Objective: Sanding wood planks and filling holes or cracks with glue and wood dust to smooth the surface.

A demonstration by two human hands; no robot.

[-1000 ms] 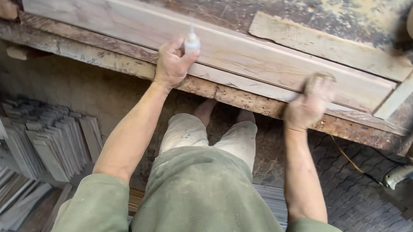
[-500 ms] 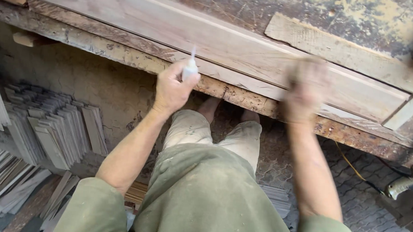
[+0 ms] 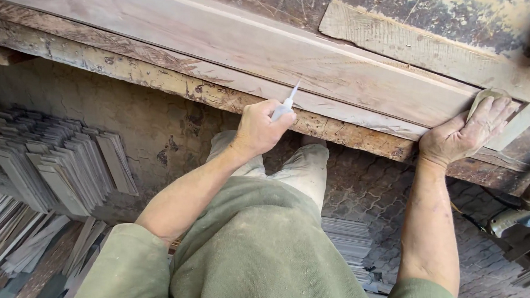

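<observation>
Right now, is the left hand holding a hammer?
No, the left hand grips a small white squeeze bottle with a thin pointed nozzle aimed at the long wooden board.
</observation>
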